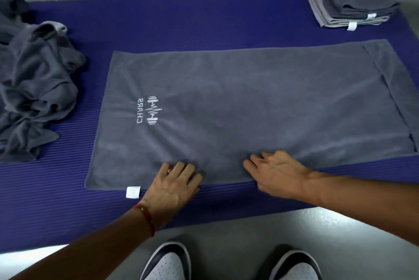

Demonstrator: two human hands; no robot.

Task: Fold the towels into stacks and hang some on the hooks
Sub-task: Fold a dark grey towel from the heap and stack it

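Observation:
A grey towel with a white embroidered logo lies spread flat across the purple mat. A white tag sticks out at its near left corner. My left hand rests flat on the towel's near edge, fingers straight. My right hand lies on the same edge a little to the right, fingers extended and touching the cloth. A stack of folded grey towels sits at the mat's far right corner. A heap of unfolded grey towels lies at the left.
The mat lies on a grey floor. My two white and dark shoes stand just in front of the mat's near edge. A dark object shows at the top right corner. No hooks are in view.

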